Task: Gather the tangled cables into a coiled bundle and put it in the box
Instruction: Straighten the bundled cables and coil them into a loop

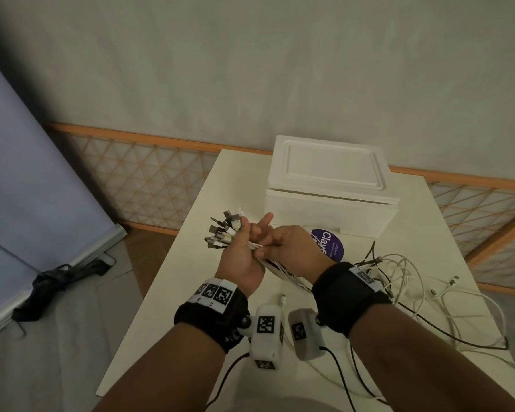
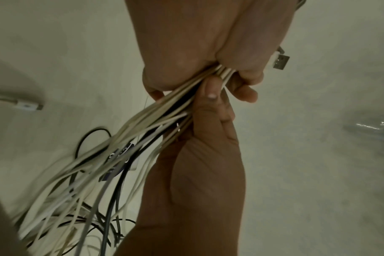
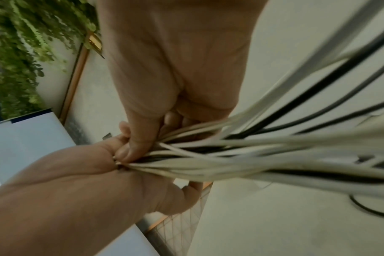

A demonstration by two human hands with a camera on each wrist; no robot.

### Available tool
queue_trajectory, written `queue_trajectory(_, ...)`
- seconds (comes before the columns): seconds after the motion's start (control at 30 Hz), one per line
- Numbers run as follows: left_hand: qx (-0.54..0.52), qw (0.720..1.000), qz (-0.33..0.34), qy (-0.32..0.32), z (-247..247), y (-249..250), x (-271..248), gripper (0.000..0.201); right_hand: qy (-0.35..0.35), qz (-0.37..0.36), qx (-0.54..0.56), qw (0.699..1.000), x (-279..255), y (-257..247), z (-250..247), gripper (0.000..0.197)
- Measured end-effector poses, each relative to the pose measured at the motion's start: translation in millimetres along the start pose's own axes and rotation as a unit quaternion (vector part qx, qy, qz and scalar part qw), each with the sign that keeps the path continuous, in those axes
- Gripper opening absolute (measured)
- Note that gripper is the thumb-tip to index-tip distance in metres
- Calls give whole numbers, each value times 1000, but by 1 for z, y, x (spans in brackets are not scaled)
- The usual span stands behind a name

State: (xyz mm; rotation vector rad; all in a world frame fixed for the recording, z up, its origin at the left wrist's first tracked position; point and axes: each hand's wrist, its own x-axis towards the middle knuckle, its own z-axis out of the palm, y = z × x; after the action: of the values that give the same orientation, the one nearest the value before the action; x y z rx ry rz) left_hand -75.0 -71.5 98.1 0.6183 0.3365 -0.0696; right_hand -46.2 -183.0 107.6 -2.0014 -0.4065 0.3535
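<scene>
My left hand (image 1: pixel 247 242) grips a bunch of white and black cables (image 1: pixel 275 267) just below their ends, and the USB plugs (image 1: pixel 223 230) fan out up and to the left. My right hand (image 1: pixel 280 243) pinches the same bunch right next to it. In the left wrist view my left hand (image 2: pixel 230 74) and right hand (image 2: pixel 208 121) meet on the cables (image 2: pixel 143 138). From there the strands trail right to a loose tangle (image 1: pixel 399 275) on the table. The white box (image 1: pixel 330 185) stands behind my hands with its lid on.
A round purple sticker (image 1: pixel 329 243) lies in front of the box. The white table's left edge (image 1: pixel 149 292) drops to the floor, where a dark folded object (image 1: pixel 51 281) lies. One loose plug (image 1: pixel 281 298) rests near my wrists. A lattice fence runs behind the table.
</scene>
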Motion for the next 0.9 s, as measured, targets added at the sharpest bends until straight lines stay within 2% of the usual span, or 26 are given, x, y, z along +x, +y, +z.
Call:
queue_trajectory(0.1,-9,1000,-3,-2,0,-3,1,47,11,20,51,998,0,3,1,21)
queue_trajectory(0.23,25,1000,3,8,-5,-3,2,53,-71,31,-93,993,-3,2,6,26)
queue_trajectory(0.33,46,999,13,16,-7,0,5,49,-116,45,-132,983,-4,9,10,43)
queue_trajectory(0.37,40,999,14,23,-7,1,5,50,-132,49,-124,982,-6,12,10,44)
queue_trajectory(0.47,-3,998,2,63,-10,2,6,53,-173,39,-101,979,-16,16,9,30)
queue_trajectory(0.6,-36,995,-19,87,-17,2,7,55,-178,26,-169,969,-19,22,2,25)
queue_trajectory(0.7,-51,991,7,121,-31,24,15,52,-188,51,-313,930,-21,48,-17,19)
queue_trajectory(0.8,-78,985,43,151,-61,57,22,58,-153,91,-405,897,-34,83,-45,13)
queue_trajectory(0.9,-84,976,53,192,-92,68,19,60,-112,128,-416,893,-45,104,-68,14)
